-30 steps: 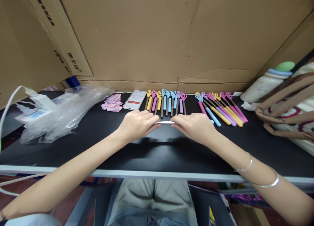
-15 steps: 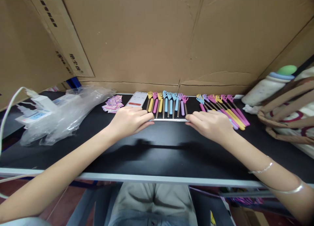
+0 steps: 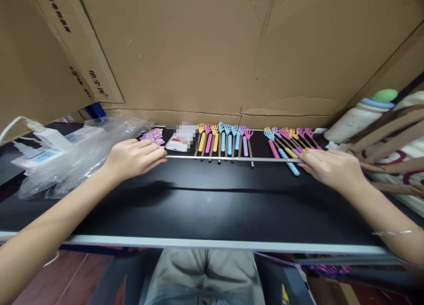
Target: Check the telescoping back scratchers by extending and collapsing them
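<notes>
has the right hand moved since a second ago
Yes. The right hand has slid rightward along the table, from beside the middle row of back scratchers to the right-hand group, extending the metal rod.

A thin silver telescopic rod (image 3: 232, 158) stretches fully extended, lying level and crosswise just above the black tabletop, in front of the row of back scratchers. Each end is pinched between fingertips.

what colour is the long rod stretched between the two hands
Shiny silver metal rod, seen in the head view.
</notes>
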Demonstrator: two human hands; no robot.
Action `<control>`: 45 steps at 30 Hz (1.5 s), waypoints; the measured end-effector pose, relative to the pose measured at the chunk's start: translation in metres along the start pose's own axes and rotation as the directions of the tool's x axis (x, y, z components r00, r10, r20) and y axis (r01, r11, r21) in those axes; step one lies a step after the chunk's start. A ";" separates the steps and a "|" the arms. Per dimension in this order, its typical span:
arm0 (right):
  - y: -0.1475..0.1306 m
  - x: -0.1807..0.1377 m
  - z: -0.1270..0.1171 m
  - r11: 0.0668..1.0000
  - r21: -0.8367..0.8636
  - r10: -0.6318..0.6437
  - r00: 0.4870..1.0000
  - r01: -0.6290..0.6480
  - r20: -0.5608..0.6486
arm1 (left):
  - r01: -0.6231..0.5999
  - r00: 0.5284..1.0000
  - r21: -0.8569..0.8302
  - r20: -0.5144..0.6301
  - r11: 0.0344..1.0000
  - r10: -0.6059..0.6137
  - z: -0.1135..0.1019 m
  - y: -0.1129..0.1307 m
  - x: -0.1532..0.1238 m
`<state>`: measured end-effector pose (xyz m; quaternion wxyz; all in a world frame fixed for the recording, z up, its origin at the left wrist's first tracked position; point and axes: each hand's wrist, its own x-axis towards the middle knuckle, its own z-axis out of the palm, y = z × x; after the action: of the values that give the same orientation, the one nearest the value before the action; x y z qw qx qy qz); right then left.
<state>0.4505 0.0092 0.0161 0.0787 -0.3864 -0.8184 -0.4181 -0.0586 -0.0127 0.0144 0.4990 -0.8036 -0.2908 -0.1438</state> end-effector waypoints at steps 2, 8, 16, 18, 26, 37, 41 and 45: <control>0.014 -0.011 0.006 0.998 0.025 0.062 0.997 -0.063 0.049 | -0.002 1.000 0.037 0.005 0.999 0.002 0.001 -0.008 -0.008; 0.042 -0.042 0.019 0.997 -0.050 0.062 0.991 -0.057 0.117 | 0.046 0.993 0.021 0.105 0.999 -0.048 0.002 -0.020 -0.023; 0.049 -0.049 0.028 0.983 -0.160 -0.121 0.974 0.090 -0.192 | -0.010 0.999 0.208 0.045 0.978 0.001 -0.002 -0.030 -0.033; 0.054 -0.051 0.030 0.992 -0.119 -0.068 0.986 0.050 -0.152 | -0.007 0.999 0.227 0.048 0.974 -0.004 -0.002 -0.034 -0.037; 0.072 -0.064 0.031 0.962 -0.018 0.269 0.930 -0.273 0.250 | 0.058 0.990 0.171 0.114 0.984 -0.078 -0.003 -0.044 -0.061; 0.065 -0.068 0.032 0.966 -0.006 0.251 0.939 -0.257 0.236 | 0.103 0.978 0.132 0.165 0.986 -0.124 -0.003 -0.036 -0.056; 0.065 -0.070 0.034 0.966 -0.021 0.258 0.944 -0.259 0.206 | 0.089 0.983 0.180 0.140 0.980 -0.115 -0.005 -0.038 -0.058; 0.063 -0.069 0.033 0.963 -0.024 0.270 0.947 -0.270 0.173 | 0.085 0.990 0.180 0.092 0.980 -0.103 -0.009 -0.036 -0.054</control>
<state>0.5487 0.0171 0.0031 0.0631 -0.5299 -0.7614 -0.3680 -0.1226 -0.0265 0.0163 0.5452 -0.7480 -0.3650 -0.1004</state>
